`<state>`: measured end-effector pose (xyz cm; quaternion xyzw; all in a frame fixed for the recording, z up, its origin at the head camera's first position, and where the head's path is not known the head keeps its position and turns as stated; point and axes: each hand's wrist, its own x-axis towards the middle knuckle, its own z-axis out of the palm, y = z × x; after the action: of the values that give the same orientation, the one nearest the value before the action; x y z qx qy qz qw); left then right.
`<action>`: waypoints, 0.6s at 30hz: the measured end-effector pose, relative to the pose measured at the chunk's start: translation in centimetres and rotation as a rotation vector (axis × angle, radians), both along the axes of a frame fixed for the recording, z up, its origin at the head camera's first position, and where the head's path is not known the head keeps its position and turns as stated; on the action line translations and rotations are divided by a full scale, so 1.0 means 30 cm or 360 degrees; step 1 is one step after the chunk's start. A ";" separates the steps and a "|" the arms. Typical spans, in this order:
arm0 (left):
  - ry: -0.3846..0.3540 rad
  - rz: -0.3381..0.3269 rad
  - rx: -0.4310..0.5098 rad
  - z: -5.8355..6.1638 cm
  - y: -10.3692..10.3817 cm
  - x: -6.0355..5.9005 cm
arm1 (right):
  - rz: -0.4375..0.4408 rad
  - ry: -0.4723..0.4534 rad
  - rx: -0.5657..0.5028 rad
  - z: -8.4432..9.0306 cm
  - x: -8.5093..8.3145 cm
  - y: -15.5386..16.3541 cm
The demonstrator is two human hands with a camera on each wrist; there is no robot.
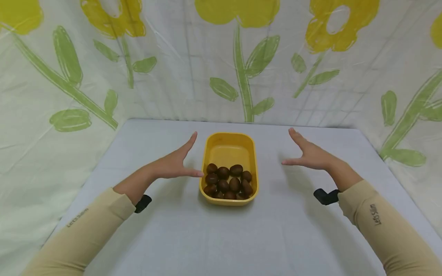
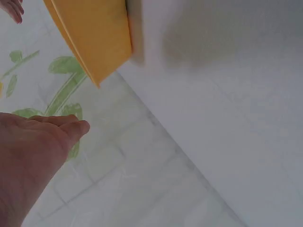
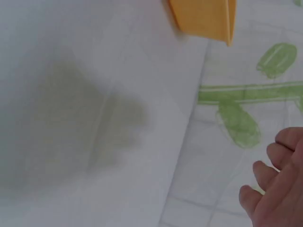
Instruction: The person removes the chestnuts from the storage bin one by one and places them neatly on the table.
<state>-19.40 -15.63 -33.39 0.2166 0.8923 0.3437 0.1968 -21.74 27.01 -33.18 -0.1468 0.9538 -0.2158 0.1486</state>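
A yellow plastic tray [image 1: 229,143] stands on the table's middle, with several brown chestnuts [image 1: 228,181] heaped in its near half. My left hand [image 1: 177,161] hovers flat just left of the tray, fingers straight, thumb tip close to the tray's rim. My right hand [image 1: 307,153] hovers to the tray's right, farther off, fingers straight and spread. Neither hand holds anything. The left wrist view shows the tray's outer wall [image 2: 97,35] and my left hand [image 2: 33,156]. In the right wrist view a tray corner [image 3: 206,19] and my right hand's fingertips [image 3: 277,184] appear.
The pale grey table [image 1: 221,234] is fenced at the back and both sides by a white curtain [image 1: 221,61] printed with yellow flowers and green leaves. Black wrist straps [image 1: 324,196] sit on both beige sleeves.
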 end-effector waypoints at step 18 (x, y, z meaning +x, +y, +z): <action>-0.0472 0.0217 0.0316 -0.159 0.099 0.051 | -0.0036 0.0033 -0.0493 0.024 -0.034 -0.118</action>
<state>-17.87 -12.65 -38.17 0.1210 0.8279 0.4707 0.2801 -22.75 23.48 -32.47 -0.1594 0.9122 -0.3604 0.1119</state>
